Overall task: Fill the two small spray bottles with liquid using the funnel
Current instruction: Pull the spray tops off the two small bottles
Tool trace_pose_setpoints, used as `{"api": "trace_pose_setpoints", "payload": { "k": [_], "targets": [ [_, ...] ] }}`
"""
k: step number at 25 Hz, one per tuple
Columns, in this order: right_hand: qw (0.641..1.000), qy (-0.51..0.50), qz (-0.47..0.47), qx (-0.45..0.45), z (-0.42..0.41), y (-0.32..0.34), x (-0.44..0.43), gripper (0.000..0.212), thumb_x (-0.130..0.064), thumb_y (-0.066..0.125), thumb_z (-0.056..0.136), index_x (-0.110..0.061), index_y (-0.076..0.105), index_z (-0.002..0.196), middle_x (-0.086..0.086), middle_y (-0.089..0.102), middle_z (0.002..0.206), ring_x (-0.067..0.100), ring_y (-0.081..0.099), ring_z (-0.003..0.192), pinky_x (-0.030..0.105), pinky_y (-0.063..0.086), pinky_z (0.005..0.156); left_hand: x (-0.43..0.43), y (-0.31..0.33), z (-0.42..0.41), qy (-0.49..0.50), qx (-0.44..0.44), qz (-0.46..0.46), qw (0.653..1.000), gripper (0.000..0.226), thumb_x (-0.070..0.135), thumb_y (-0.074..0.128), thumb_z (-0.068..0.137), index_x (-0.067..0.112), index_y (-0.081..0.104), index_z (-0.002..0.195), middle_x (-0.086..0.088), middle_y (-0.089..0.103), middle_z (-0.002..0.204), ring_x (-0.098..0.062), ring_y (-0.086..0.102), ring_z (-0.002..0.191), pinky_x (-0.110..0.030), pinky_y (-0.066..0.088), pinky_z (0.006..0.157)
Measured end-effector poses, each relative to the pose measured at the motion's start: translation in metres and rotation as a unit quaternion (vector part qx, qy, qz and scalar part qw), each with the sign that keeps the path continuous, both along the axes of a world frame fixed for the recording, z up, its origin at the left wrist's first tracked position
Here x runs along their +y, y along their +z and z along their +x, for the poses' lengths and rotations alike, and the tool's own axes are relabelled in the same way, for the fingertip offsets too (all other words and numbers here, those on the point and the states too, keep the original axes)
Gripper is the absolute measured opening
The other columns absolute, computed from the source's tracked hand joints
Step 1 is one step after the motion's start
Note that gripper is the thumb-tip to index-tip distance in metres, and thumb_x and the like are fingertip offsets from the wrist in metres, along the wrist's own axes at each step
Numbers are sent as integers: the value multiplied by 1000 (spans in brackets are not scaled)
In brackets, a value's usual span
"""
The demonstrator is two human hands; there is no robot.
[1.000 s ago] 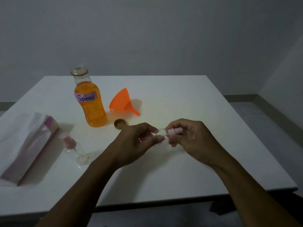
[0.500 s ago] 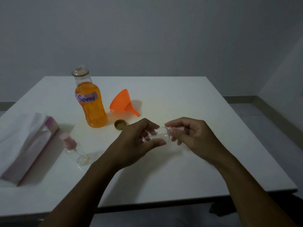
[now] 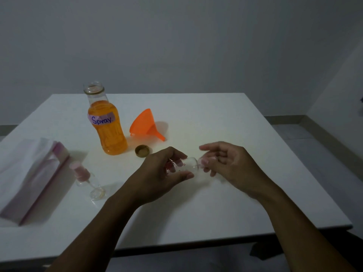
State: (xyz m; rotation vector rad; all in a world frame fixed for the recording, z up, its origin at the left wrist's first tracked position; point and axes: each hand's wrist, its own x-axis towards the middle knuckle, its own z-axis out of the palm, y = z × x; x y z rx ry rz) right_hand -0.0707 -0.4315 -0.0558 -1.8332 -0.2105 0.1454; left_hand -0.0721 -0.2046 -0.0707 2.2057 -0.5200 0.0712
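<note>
Bottle (image 3: 189,164) is being gripped sideways in the left hand (image 3: 165,171), likely for uncapping. At its neck the right hand (image 3: 225,163) is being curled; any hold cannot be told.

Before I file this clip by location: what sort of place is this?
Probably a plain indoor room, maybe a recording setup: a white table, blank grey walls, and a skirting board along the floor.

Free tabletop (image 3: 225,118) right of funnel (image 3: 144,124)
</note>
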Motion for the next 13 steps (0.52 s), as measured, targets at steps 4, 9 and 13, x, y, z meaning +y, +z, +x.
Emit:
{"api": "trace_pose_setpoints", "payload": {
  "k": [4, 9, 13],
  "targets": [
    [1000, 9, -5, -5, -2, 3, -4, 66, -19, 84, 79, -30, 54, 137, -7, 66, 123, 19, 73, 102, 33, 63, 81, -1, -1, 3, 7, 0, -8, 1000, 39, 51, 69, 74, 31, 58, 106, 22, 57, 94, 5, 55, 85, -9, 44, 60],
    [996, -34, -72, 33, 1, -1, -1, 40, -51, 63, 89, -17, 77, 104, 6, 78, 85, 25, 71, 62, 43, 59, 64, -6, -3, 1, -8, 5, -11, 1000, 45, 56, 66, 71, 30, 57, 107, 19, 59, 96, 1, 56, 85, -12, 47, 62],
    [996, -24, -41, -72, -1, -1, -13, 20, -15, 78, 86, -18, 76, 105, 0, 78, 91, 13, 73, 81, 25, 58, 73, -2, -6, 6, 8, 13, -36, 999, 43, 56, 67, 73, 31, 59, 107, 16, 63, 96, -6, 61, 83, -23, 56, 64]
  ]
}}
